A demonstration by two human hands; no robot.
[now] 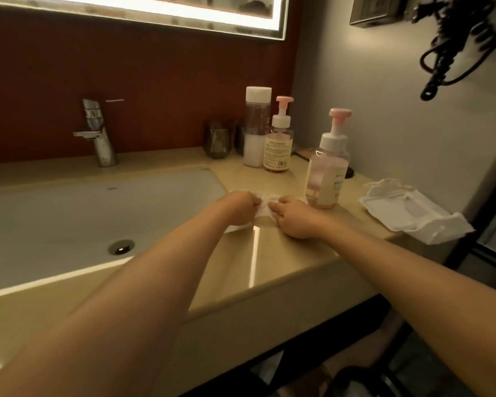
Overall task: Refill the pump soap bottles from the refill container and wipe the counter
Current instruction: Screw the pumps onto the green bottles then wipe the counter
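A white wipe (pixel 264 209) lies on the beige counter (pixel 287 253) just right of the sink. My left hand (pixel 239 206) pinches its left side and my right hand (pixel 294 217) pinches its right side. Two pump bottles with pink heads stand upright: the nearer one (pixel 327 167) right behind my right hand, the farther one (pixel 279 138) by the back wall. A tall clear refill bottle (pixel 255 127) with a white cap and white liquid in its lower part stands to the left of the farther pump bottle.
The white sink basin (pixel 78 219) with a drain fills the left, with a chrome faucet (pixel 99 133) behind it. Two dark cups (pixel 216 140) stand at the back wall. An open wipes pack (pixel 407 210) lies at the counter's right end. A hair dryer cord (pixel 455 44) hangs on the wall.
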